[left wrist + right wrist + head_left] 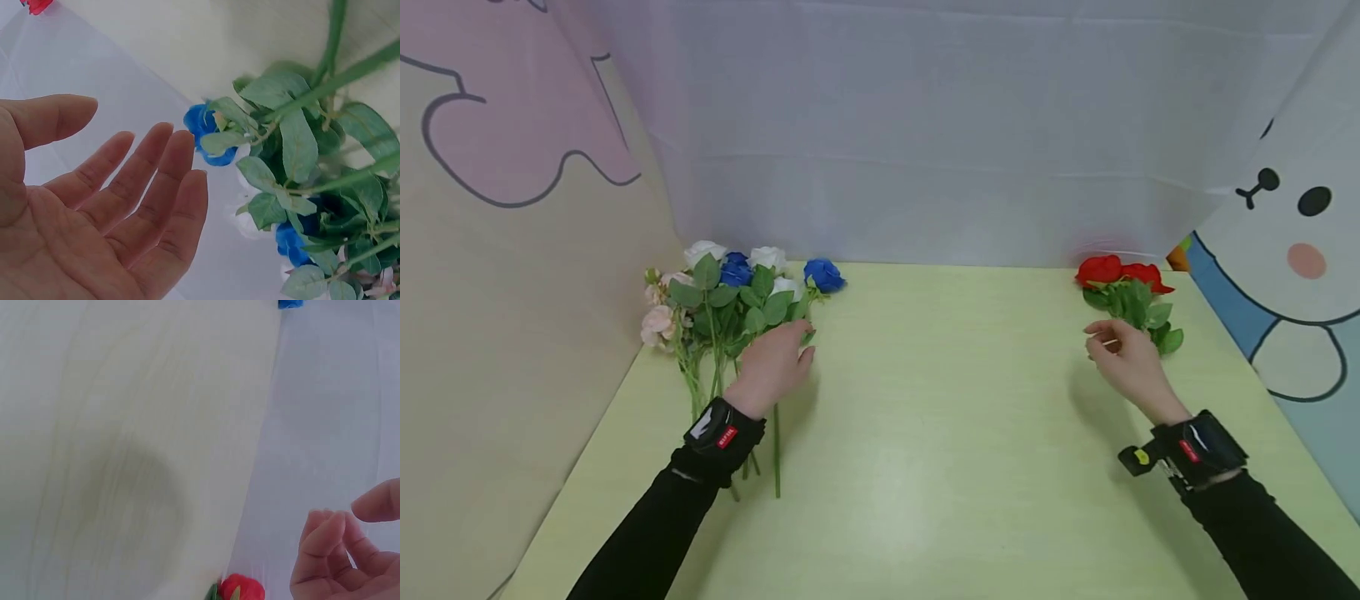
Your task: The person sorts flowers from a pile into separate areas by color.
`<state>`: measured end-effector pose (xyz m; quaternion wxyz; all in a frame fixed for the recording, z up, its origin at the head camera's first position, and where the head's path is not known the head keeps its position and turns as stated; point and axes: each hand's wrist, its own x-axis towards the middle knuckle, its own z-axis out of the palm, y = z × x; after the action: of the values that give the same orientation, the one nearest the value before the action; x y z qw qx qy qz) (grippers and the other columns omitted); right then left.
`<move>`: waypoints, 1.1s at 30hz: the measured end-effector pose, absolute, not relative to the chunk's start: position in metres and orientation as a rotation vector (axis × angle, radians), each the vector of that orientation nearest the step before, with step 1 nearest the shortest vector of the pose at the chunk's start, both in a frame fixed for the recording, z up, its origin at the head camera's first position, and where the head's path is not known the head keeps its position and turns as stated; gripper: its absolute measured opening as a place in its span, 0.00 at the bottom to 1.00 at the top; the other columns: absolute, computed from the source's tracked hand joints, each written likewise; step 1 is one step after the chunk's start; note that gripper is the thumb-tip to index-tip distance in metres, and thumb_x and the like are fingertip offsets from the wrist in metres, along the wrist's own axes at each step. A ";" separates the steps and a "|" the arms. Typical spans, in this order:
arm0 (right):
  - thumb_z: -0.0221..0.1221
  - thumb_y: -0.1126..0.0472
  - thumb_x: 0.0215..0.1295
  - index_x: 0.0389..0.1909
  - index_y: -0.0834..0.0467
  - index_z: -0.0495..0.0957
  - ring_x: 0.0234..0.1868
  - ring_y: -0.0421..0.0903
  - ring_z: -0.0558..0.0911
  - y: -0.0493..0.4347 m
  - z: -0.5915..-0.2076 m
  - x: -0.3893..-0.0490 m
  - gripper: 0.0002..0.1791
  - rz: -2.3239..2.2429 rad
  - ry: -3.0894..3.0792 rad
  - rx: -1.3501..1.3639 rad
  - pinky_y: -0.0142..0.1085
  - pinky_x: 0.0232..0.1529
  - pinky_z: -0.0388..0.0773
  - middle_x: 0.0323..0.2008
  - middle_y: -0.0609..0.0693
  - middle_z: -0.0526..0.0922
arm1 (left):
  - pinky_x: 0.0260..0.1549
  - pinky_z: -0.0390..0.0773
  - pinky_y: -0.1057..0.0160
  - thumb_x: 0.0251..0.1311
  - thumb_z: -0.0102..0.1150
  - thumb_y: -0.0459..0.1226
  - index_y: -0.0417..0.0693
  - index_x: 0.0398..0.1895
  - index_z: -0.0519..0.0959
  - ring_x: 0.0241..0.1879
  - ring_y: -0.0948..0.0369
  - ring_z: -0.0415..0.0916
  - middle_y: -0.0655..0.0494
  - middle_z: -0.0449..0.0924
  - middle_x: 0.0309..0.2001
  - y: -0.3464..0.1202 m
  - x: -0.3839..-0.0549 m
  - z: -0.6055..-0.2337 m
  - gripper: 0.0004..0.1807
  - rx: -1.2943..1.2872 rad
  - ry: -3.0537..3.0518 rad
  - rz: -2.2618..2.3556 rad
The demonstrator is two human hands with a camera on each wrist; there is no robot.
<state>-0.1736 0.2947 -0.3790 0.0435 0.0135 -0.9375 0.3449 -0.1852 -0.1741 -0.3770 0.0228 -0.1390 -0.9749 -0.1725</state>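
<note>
The left hand is held over a bunch of flowers at the left side of the pale counter. Its fingers are almost straight and slightly spread, and the thumb stands well apart from them. In the left wrist view they point toward a blue rose, which lies just beyond the fingertips, at the edge of the bunch nearest the middle.

In this bunch I see also white roses, a second blue bloom between them, and pink flowers on the outer side. Green leaves lie among the blooms, and the long stems run toward the person, partly hidden under the left arm.

The right hand is above the other side, near two red roses, whose heads lie close together at the far edge. Its fingers are loosely bent, with a small gap between the thumb and the fingertips. In the head view this hand covers the lower part of the red roses, so I cannot tell where their stems end. Behind the counter hangs a white sheet.
</note>
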 end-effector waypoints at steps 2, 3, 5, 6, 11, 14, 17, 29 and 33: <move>0.47 0.60 0.71 0.50 0.67 0.72 0.33 0.47 0.78 0.282 -0.380 -0.174 0.16 1.149 -2.840 0.059 0.30 0.27 0.75 0.39 0.62 0.77 | 0.29 0.77 0.50 0.64 0.55 0.37 0.38 0.58 0.72 0.37 0.47 0.78 0.40 0.80 0.47 -0.178 -0.183 -0.375 0.20 -0.389 -3.038 -0.525; 0.47 0.60 0.71 0.50 0.67 0.72 0.32 0.45 0.78 0.275 -0.381 -0.174 0.15 1.195 -2.831 0.071 0.29 0.27 0.75 0.39 0.63 0.77 | 0.29 0.77 0.50 0.64 0.55 0.37 0.38 0.58 0.72 0.37 0.46 0.78 0.40 0.80 0.47 -0.180 -0.183 -0.374 0.21 -0.372 -3.046 -0.515; 0.48 0.60 0.72 0.51 0.67 0.72 0.32 0.42 0.78 0.261 -0.385 -0.174 0.15 1.301 -2.814 0.093 0.28 0.29 0.76 0.40 0.64 0.76 | 0.26 0.76 0.51 0.64 0.54 0.37 0.37 0.59 0.71 0.35 0.46 0.78 0.39 0.80 0.45 -0.185 -0.181 -0.374 0.21 -0.348 -3.056 -0.516; 0.48 0.60 0.72 0.51 0.67 0.72 0.32 0.42 0.78 0.254 -0.386 -0.174 0.16 1.356 -2.808 0.101 0.28 0.30 0.77 0.40 0.64 0.76 | 0.24 0.75 0.52 0.65 0.54 0.38 0.37 0.59 0.71 0.33 0.47 0.78 0.40 0.80 0.43 -0.188 -0.180 -0.374 0.22 -0.337 -3.062 -0.520; 0.49 0.61 0.72 0.55 0.70 0.68 0.38 0.48 0.78 0.221 -0.394 -0.172 0.18 1.690 -2.762 0.089 0.30 0.36 0.78 0.42 0.66 0.74 | 0.14 0.68 0.57 0.65 0.54 0.38 0.34 0.59 0.69 0.22 0.52 0.73 0.41 0.79 0.33 -0.202 -0.176 -0.378 0.23 -0.278 -3.072 -0.544; 0.49 0.60 0.72 0.56 0.70 0.66 0.40 0.47 0.77 0.204 -0.398 -0.172 0.19 1.918 -2.696 0.071 0.30 0.40 0.78 0.44 0.66 0.74 | 0.17 0.70 0.56 0.64 0.55 0.38 0.32 0.59 0.69 0.25 0.50 0.75 0.39 0.80 0.36 -0.208 -0.172 -0.379 0.24 -0.247 -3.077 -0.534; 0.49 0.59 0.73 0.57 0.68 0.65 0.40 0.45 0.77 0.190 -0.400 -0.172 0.19 2.168 -2.581 0.054 0.32 0.43 0.78 0.43 0.62 0.74 | 0.20 0.73 0.52 0.64 0.54 0.38 0.29 0.59 0.68 0.29 0.46 0.76 0.35 0.79 0.39 -0.213 -0.168 -0.379 0.25 -0.228 -3.092 -0.523; 0.49 0.62 0.72 0.55 0.63 0.65 0.37 0.43 0.77 0.146 -0.405 -0.173 0.15 2.834 -2.141 -0.179 0.28 0.39 0.77 0.37 0.50 0.74 | 0.23 0.74 0.50 0.63 0.54 0.39 0.24 0.58 0.65 0.29 0.44 0.76 0.33 0.77 0.36 -0.213 -0.152 -0.395 0.28 -0.164 -3.143 -0.572; 0.48 0.65 0.72 0.59 0.66 0.61 0.36 0.43 0.77 0.133 -0.408 -0.172 0.18 2.937 -2.061 -0.243 0.28 0.38 0.76 0.36 0.49 0.74 | 0.20 0.71 0.53 0.62 0.55 0.39 0.24 0.53 0.68 0.26 0.47 0.74 0.38 0.76 0.32 -0.211 -0.150 -0.402 0.25 -0.143 -3.150 -0.600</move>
<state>-0.1720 0.1333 -0.4076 -0.2254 -0.0659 -0.5584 0.7957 -0.1497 -0.2109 -0.4025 -0.0343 -0.0446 -0.9808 -0.1868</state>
